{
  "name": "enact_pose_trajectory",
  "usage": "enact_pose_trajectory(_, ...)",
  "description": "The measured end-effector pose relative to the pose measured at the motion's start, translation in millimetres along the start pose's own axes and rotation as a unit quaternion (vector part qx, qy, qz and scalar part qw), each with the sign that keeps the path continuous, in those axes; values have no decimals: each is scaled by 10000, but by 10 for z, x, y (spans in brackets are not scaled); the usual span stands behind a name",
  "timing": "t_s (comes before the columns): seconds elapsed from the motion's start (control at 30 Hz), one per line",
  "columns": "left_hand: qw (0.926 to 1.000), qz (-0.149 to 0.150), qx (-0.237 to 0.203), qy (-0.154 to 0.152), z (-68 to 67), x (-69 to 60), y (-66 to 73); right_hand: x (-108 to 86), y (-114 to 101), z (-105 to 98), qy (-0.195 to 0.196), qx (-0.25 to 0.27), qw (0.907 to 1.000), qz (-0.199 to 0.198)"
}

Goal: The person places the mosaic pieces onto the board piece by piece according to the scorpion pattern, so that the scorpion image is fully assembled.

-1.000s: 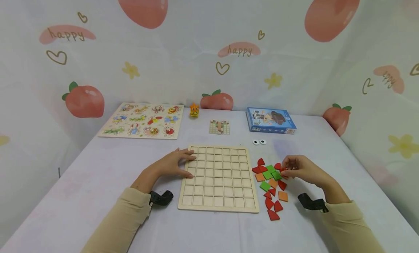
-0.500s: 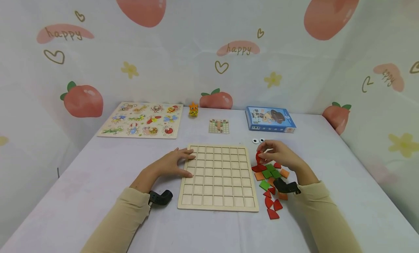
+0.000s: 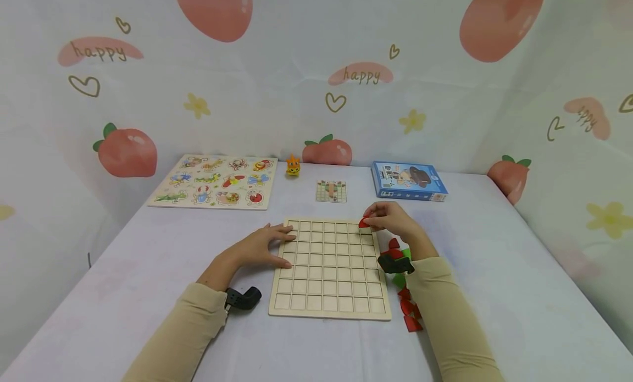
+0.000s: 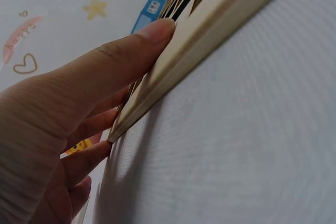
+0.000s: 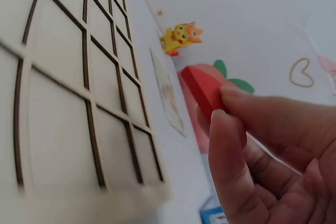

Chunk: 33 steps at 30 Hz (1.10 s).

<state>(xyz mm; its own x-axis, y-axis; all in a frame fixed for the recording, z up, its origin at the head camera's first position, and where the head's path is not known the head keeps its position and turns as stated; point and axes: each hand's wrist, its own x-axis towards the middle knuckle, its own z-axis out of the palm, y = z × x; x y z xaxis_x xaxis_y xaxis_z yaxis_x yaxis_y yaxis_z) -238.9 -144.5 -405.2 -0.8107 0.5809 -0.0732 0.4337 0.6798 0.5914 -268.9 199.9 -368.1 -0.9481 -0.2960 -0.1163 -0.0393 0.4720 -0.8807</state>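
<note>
A wooden grid board [image 3: 328, 269] with square cells lies in front of me. My left hand [image 3: 259, 249] rests on its left edge, fingers spread. In the left wrist view the thumb lies on top of the board's frame [image 4: 210, 30], and other fingertips touch the edge. My right hand [image 3: 393, 220] pinches a red quarter-round tile [image 3: 364, 222] between thumb and finger above the board's far right corner. The right wrist view shows the red tile [image 5: 202, 85] tilted and apart from the board. Red tiles [image 3: 412, 324] and green tiles [image 3: 398, 281] lie right of the board, partly hidden by the right arm.
A small pattern card [image 3: 331, 191] lies beyond the board. Behind it stand a yellow-orange toy figure [image 3: 293, 166] and a blue box [image 3: 409, 181]. An insect puzzle board [image 3: 215, 182] lies at the back left. A printed cloth hangs behind the table.
My right hand has lifted the red tile from the pile and carried it left to the board's far right corner. The left hand has stayed put.
</note>
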Motion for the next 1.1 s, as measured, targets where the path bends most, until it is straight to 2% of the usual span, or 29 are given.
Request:
enact_pose_trajectory(0.23, 10000, -56, -37, 12, 8, 4, -5, 175, 59, 144, 102, 343, 9992, 172)
enact_pose_trajectory(0.57, 10000, -65, -60, -1, 1, 3, -1, 228, 148, 232, 169, -200, 9992, 317)
enact_pose_trajectory(0.9, 9999, -96, -57, 9, 1, 1, 5, 211, 174, 229, 323, -756, 9965, 125)
enact_pose_trajectory(1.1, 9999, -78, -78, -18, -12, -12, 9, 200, 177, 244, 239, -836, 9962, 31)
